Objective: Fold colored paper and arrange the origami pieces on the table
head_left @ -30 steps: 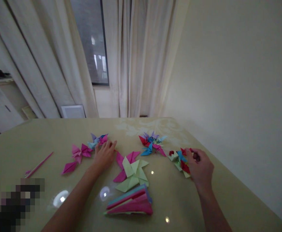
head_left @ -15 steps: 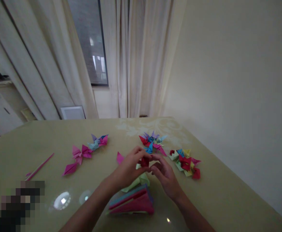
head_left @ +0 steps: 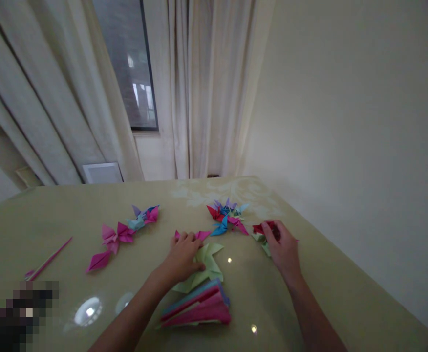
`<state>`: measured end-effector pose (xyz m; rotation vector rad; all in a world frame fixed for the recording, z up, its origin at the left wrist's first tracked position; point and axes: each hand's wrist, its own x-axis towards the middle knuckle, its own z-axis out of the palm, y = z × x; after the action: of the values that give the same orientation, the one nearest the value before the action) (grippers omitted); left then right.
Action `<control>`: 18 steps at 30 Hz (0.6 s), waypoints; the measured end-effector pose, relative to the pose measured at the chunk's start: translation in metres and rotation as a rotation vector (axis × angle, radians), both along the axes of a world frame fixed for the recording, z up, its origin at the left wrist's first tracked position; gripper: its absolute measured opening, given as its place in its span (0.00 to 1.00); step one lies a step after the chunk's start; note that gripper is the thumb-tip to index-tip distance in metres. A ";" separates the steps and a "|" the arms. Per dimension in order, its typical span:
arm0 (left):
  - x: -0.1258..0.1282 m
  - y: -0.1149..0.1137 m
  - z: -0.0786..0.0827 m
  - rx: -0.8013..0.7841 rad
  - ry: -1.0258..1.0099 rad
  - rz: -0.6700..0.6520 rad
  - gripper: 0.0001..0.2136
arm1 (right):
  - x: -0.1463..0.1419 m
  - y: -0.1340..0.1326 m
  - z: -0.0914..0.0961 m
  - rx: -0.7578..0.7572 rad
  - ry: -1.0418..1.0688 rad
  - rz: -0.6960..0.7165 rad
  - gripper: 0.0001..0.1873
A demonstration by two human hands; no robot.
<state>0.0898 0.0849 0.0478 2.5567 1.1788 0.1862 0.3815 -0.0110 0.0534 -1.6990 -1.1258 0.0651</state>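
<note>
My left hand (head_left: 182,259) reaches over light green folded paper (head_left: 212,261) in the middle of the table, thumb apart from its fingers. Its fingertips lie near a pink folded paper piece (head_left: 203,235), partly hidden behind them. At the right, my right hand (head_left: 283,247) pinches a red folded paper piece (head_left: 258,228) above a pile of folded pieces. Most of that pile is covered by the hand; a pale green piece (head_left: 261,240) shows at its left side. Closer to me lies a stack of pink, blue and green paper (head_left: 203,308).
A cluster of origami cranes (head_left: 228,215) sits toward the back. On the left, pink folded pieces (head_left: 117,237) and blue ones (head_left: 138,222) form a line. A thin pink stick-like item (head_left: 53,256) lies farther left. The wall (head_left: 346,146) borders the table's right edge.
My hands have parted. The right one has carried the red folded piece rightward to the pile, while the left has come down over the green paper. The view has shifted slightly.
</note>
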 end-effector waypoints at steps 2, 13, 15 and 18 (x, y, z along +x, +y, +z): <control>0.001 0.000 -0.003 0.008 0.020 0.002 0.17 | 0.016 -0.002 0.000 -0.029 -0.082 -0.118 0.28; -0.027 0.027 0.012 0.045 0.101 0.236 0.21 | 0.043 0.004 -0.019 -0.104 -0.281 -0.264 0.35; -0.026 0.025 0.010 0.097 0.103 0.255 0.26 | 0.043 0.005 -0.023 -0.155 -0.360 -0.321 0.35; -0.019 0.015 0.008 0.079 0.040 0.074 0.27 | 0.038 0.006 -0.028 -0.282 -0.521 -0.346 0.32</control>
<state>0.0705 0.1003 0.0554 2.5980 1.3062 0.2041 0.4199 -0.0045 0.0255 -2.2193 -1.2140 -0.4815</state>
